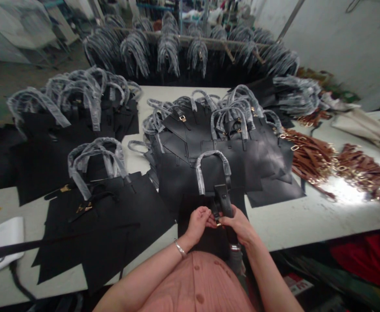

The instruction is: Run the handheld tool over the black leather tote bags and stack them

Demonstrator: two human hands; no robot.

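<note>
Lying at the far left of the tabletop (290,225), a white plastic box (4,242) trails a dark cable. Just right of it is a pile of black leather totes (105,221), their handles sheathed in grey plastic wrap. A metal bracelet (179,248) circles the left wrist. The left hand (198,223) has a narrow grip on a black leather strap (224,201), and the right hand (238,225) holds the same strap in a narrow grip, the two hands almost touching. A small gold buckle (218,224) shows between them. Above the hands, the strap lies against a black tote (209,182) with a wrapped handle, one of a larger heap. Further right, bundles of tan leather straps (310,151) with gold hardware lie on the tabletop, with beige fabric (365,130) beyond them.
</note>
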